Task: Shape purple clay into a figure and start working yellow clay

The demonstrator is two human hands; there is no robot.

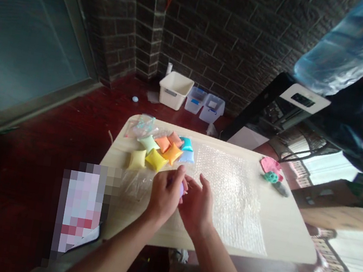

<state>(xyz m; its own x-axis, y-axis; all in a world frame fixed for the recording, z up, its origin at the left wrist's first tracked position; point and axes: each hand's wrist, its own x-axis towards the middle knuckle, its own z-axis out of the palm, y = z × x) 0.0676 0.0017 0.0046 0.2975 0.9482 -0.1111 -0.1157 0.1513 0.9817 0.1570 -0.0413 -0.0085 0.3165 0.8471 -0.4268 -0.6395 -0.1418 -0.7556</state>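
Note:
My left hand [164, 194] is closed, its fingers curled round a small lump of purple clay [181, 190], of which only a bit shows. Close against it, my right hand [196, 206] is cupped, palm facing the left hand and thumb raised apart. Its fingertips reach in by the purple lump; whether they touch it I cannot tell. Beyond my hands lie several soft pillow-shaped packets, among them a yellow packet [156, 160], an orange packet [173, 153], a pale yellow packet [137, 160] and a turquoise packet [186, 144].
Bubble wrap [234, 196] covers much of the table [292, 240] to the right. Pink [270, 165] and green [270, 177] pieces lie at the right end. Clear plastic bags [136, 184] lie at the left. Behind the table, a cream bin [175, 91] stands on the floor.

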